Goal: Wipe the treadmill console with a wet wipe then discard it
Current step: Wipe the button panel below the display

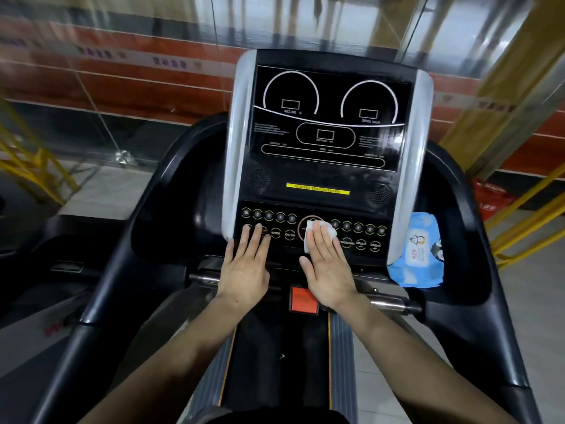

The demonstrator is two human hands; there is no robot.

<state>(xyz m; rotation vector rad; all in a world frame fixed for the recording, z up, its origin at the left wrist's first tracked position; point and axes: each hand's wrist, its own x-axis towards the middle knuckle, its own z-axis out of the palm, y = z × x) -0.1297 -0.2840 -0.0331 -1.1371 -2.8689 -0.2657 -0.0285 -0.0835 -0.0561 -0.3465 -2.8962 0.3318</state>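
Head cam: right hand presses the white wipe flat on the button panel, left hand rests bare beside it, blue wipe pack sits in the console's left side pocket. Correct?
Not quite. The head view shows the blue wipe pack in the console's right side pocket, not the left. The rest holds: the right hand presses the white wipe flat on the button panel, and the left hand rests bare beside it.

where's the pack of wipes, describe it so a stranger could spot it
Find the treadmill console and follow its silver right edge down. The wipes pack sits in the side recess there: soft, bright blue, with a penguin picture, the only colourful item against the black frame.

White wet wipe (318,232) lies flat on black console (321,166).
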